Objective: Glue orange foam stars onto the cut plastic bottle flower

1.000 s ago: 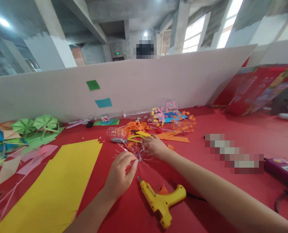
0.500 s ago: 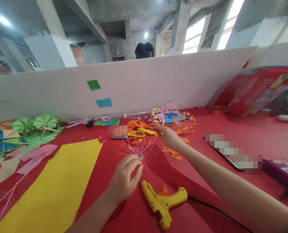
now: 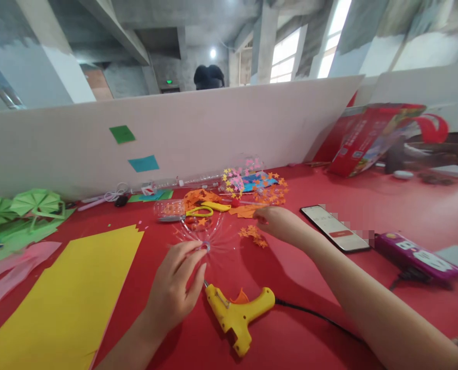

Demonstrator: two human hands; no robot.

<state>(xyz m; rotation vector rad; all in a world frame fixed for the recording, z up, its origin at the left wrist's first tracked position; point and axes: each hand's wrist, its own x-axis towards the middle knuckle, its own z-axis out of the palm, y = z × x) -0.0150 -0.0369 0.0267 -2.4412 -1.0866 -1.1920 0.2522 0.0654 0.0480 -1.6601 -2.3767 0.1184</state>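
Observation:
My left hand [image 3: 178,280] rests at the near side of a clear plastic piece cut into thin strips [image 3: 213,231], its fingertips touching the round bottle neck [image 3: 205,246]. The thumb stands apart from the other fingers. My right hand [image 3: 277,221] hovers beside a small pile of orange paper stars [image 3: 253,235], fingers curled together; whatever is between the fingertips is hidden. A yellow hot glue gun [image 3: 236,316] lies just right of my left hand, its nozzle pointing toward the thumb.
Yellow paper sheets [image 3: 67,298] lie at left. Yellow-handled scissors [image 3: 200,211], a yellow cutter [image 3: 216,206] and orange paper [image 3: 246,211] lie ahead. A phone [image 3: 336,229] and purple power strip [image 3: 417,257] are at right. The glue gun's cord [image 3: 317,318] passes under my right arm.
My right hand has moved right and nearer, from the orange paper toward beside the stars. My left thumb and fingers have spread apart. The view has turned right.

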